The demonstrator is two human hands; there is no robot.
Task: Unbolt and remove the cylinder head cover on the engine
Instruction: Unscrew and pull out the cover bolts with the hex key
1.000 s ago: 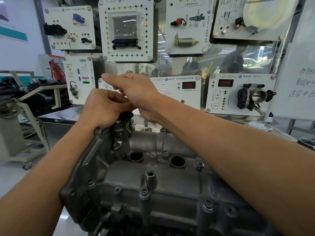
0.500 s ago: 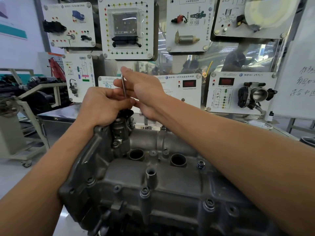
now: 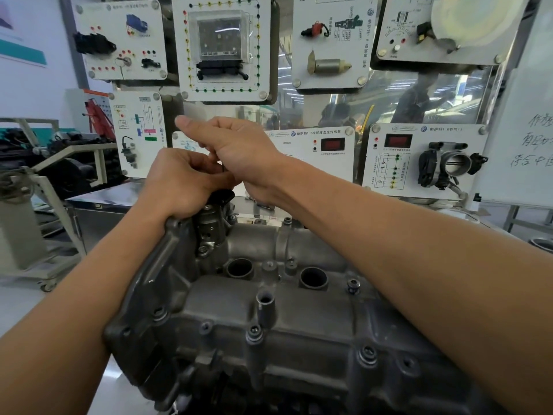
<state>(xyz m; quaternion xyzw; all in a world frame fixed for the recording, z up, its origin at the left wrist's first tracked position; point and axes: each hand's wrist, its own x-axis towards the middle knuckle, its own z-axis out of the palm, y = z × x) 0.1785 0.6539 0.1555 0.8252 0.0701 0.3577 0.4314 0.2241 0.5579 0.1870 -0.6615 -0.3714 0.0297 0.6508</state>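
The grey cast cylinder head cover (image 3: pixel 299 319) fills the lower middle of the head view, with two round plug wells (image 3: pixel 313 277) and bolts such as one at its far side (image 3: pixel 353 285) and one at its near edge (image 3: pixel 254 336). Both hands meet above the cover's far left corner, over a black-topped fitting (image 3: pixel 223 196). My left hand (image 3: pixel 182 181) is curled, its wrist against the cover's corner. My right hand (image 3: pixel 242 151) reaches across from the right, one finger stretched left. A thin dark metal tool (image 3: pixel 223 168) shows only as a short piece between the two hands; its tip is hidden.
A training board with white panels (image 3: pixel 221 49) stands right behind the engine, including a throttle body panel (image 3: pixel 443 163). A steel bench top (image 3: pixel 101 199) lies behind the cover. A stand with dark engine parts (image 3: pixel 68 166) is at the left, a whiteboard (image 3: pixel 532 130) at the right.
The thin tool stood upright between the hands half a second ago; now my right hand has swung over it and hides most of it. My left hand stays put.
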